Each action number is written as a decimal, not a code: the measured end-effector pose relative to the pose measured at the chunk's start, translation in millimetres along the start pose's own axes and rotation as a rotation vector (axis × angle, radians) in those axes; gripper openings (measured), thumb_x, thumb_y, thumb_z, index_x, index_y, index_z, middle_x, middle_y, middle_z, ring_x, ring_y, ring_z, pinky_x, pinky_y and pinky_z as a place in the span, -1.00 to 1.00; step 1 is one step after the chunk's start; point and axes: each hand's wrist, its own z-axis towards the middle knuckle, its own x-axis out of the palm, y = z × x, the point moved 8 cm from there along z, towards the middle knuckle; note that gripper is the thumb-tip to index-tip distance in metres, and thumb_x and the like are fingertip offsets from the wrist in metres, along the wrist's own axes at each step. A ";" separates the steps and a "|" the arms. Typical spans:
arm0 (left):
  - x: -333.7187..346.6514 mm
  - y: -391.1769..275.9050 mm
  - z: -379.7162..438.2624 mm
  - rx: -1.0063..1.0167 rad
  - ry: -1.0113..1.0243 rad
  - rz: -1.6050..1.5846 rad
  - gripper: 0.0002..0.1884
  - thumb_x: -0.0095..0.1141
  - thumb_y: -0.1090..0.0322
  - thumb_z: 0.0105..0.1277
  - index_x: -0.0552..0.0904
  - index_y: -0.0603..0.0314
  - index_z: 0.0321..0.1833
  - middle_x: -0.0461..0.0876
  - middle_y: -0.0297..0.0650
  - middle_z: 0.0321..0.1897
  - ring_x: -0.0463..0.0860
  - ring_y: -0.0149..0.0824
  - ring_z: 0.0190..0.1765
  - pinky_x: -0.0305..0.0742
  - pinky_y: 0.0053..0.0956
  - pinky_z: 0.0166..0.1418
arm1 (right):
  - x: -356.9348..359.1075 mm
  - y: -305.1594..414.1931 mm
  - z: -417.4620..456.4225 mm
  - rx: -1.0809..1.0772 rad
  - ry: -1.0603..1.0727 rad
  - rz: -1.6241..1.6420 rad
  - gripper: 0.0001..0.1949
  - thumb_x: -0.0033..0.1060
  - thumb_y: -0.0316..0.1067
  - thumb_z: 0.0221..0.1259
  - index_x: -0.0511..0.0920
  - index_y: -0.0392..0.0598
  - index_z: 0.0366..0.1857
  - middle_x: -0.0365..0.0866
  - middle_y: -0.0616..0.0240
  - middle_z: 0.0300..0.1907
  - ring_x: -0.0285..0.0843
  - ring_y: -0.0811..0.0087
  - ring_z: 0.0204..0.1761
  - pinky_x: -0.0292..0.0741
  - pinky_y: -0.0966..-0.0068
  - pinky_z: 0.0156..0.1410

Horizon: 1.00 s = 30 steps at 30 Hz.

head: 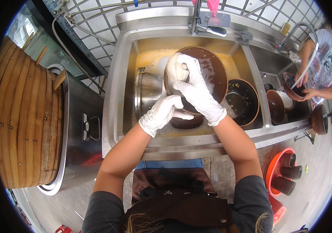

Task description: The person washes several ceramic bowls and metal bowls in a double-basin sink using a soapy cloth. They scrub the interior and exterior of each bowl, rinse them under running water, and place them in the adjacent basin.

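Note:
White gloves cover both of my hands over the left basin of a steel sink. My right hand [193, 87] grips a wet, off-white cloth [177, 68] against the rim of a large brown pot [212, 70] with suds inside. My left hand [164, 112] is at the near left of the same pot, its thumb and fingers around the lower edge; part of its grip is hidden. Left of the pot lies a steel pot [148, 90]. To the right a dark pot [241, 103] holds water and bits of green and yellow food. Another brown vessel [186, 122] shows beneath my hands.
A faucet [195, 20], a brush [217, 31] and a steel scourer [245, 35] are at the sink's back. At right, a person [326, 64] handles a brown bowl [294, 87] over the second basin. A bamboo steamer [26, 116] stands left; an orange basin [272, 174] with dark cups is on the floor.

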 end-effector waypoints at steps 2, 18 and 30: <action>5.1 -20.0 -5.2 0.125 0.023 0.019 -0.15 -0.12 0.57 0.08 -0.04 0.07 0.52 0.30 -0.01 0.33 0.46 0.07 0.29 0.60 0.22 0.11 | 6.1 0.8 -5.6 0.188 0.243 0.341 -0.39 0.18 -0.50 -0.05 0.36 -0.13 0.24 0.34 0.23 0.22 0.25 0.41 0.26 0.19 0.45 0.41; -26.5 -4.8 17.6 0.026 -0.044 -0.026 -0.35 -0.12 0.61 0.15 0.17 0.26 0.39 0.55 -0.17 -0.22 0.65 -0.20 -0.13 0.59 0.23 0.11 | -50.6 -33.9 8.8 -0.227 -0.359 -0.644 -0.82 0.02 -0.63 0.17 0.45 -0.29 -0.15 0.46 0.05 -0.29 0.51 0.24 -0.29 0.49 0.45 -0.14; -10.6 -11.1 9.5 0.072 0.039 0.087 -0.18 -0.11 0.58 0.16 -0.07 0.11 0.53 0.33 0.00 0.28 0.60 -0.05 0.11 0.62 0.17 0.09 | 6.3 -32.5 1.2 0.090 0.158 0.361 -0.41 0.20 -0.54 0.01 0.34 -0.15 0.24 0.38 0.27 0.14 0.31 0.44 0.19 0.27 0.48 0.35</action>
